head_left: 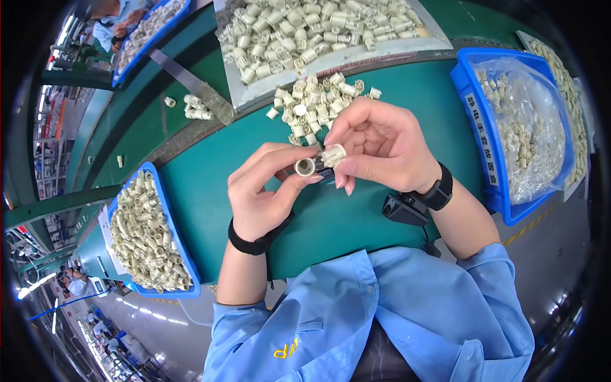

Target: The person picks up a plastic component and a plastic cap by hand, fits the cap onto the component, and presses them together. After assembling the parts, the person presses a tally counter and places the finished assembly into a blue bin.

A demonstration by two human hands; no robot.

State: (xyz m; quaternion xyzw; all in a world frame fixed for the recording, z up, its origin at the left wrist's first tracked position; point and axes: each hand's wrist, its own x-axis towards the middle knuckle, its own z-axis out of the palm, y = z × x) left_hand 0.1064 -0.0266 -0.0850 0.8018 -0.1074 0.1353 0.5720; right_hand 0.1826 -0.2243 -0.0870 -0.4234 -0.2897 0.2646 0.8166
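Note:
My left hand [264,191] pinches a small cream plastic cylinder [305,167], its open round end turned toward the camera. My right hand [380,145] grips a second cream ribbed part [333,155] between thumb and fingers, right beside the first; the two parts touch or nearly touch. Both hands hover above the green table [203,191] in the middle of the view. A loose heap of the same cream parts [315,102] lies on the table just beyond my fingers. Each wrist wears a black band.
A blue bin [167,224] full of cream parts sits at my left. A blue bin [484,146] with a clear bag of parts stands at my right. A grey tray [331,58] heaped with parts lies at the back. A black device [402,210] rests under my right wrist.

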